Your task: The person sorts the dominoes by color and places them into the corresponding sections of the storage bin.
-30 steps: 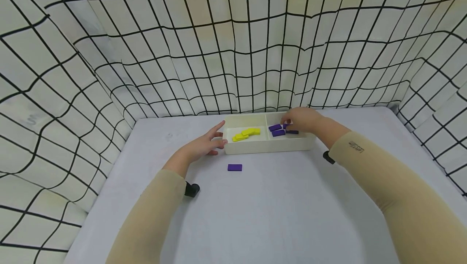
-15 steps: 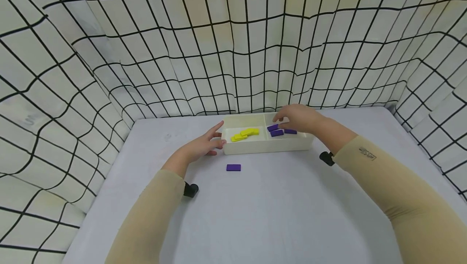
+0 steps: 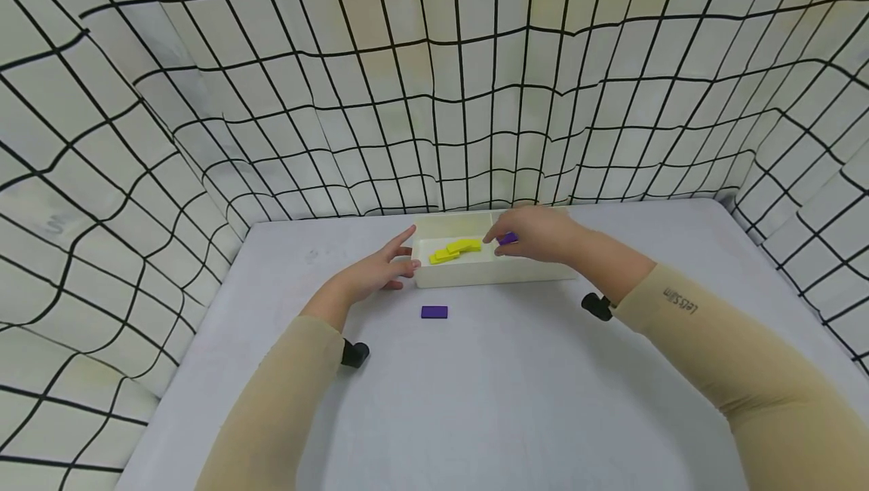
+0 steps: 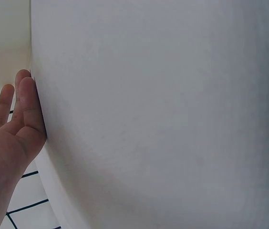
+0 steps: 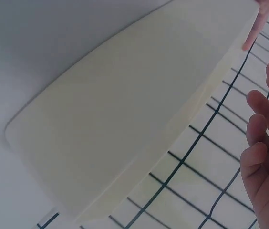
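Observation:
A white two-compartment box [image 3: 495, 274] stands near the table's far edge. Several yellow blocks [image 3: 465, 247] lie in its left compartment. My left hand [image 3: 372, 274] touches the box's left end with extended fingers. Over the right compartment, by the divider, hovers my right hand [image 3: 536, 234], thumb and index finger apart. A purple block [image 3: 508, 238] shows between them; the hand hides the rest of that compartment. In the right wrist view, the right hand [image 5: 268, 148] has loosely bent fingers and no block is visible in it. Another purple block [image 3: 434, 312] lies on the table before the box.
The white table [image 3: 475, 400] runs back to a wall covered by black netting [image 3: 468, 99]. Netting also closes the left and right sides. Black wrist cameras are worn at the left wrist [image 3: 355, 354] and the right wrist [image 3: 597, 307].
My right hand has moved left across the right compartment toward the divider, now covering most of the purple blocks there. The left hand has stayed against the box.

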Motion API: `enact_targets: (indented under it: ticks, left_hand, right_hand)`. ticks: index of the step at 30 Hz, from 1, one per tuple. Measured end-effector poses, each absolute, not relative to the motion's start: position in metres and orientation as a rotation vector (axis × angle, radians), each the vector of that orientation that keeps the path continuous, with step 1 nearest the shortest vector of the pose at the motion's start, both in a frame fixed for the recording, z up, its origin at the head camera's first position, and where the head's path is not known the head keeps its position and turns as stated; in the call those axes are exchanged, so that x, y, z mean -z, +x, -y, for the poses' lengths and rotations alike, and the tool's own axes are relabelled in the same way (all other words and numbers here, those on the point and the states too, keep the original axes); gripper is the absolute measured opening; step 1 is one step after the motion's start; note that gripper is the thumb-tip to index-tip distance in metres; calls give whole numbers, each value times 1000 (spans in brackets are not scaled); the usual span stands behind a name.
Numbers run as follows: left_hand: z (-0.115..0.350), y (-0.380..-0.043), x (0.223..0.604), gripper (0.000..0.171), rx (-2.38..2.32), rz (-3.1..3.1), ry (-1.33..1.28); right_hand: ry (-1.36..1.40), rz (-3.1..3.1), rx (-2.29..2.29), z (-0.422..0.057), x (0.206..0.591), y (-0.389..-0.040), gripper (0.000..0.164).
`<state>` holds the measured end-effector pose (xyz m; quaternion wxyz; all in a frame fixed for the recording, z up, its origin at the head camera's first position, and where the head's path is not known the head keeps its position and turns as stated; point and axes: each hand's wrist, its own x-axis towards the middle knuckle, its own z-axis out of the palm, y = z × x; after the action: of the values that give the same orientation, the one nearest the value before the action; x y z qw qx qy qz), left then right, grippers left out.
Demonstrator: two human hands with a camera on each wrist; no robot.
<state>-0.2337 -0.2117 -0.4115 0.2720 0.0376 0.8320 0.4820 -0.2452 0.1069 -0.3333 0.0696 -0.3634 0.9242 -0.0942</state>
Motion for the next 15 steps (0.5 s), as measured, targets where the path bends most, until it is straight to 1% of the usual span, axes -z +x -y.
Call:
enact_targets:
  ticks: [7,15]
  left_hand:
    - [211,-234,412,76,-1304,-2243,110]
    - [210,-234,413,79,-1336,-2235,108]
  right_hand:
    - [-1193,-2731,262,-86,334,-231,30]
    - [-1259,-2638,232,-60,343,-219,31]
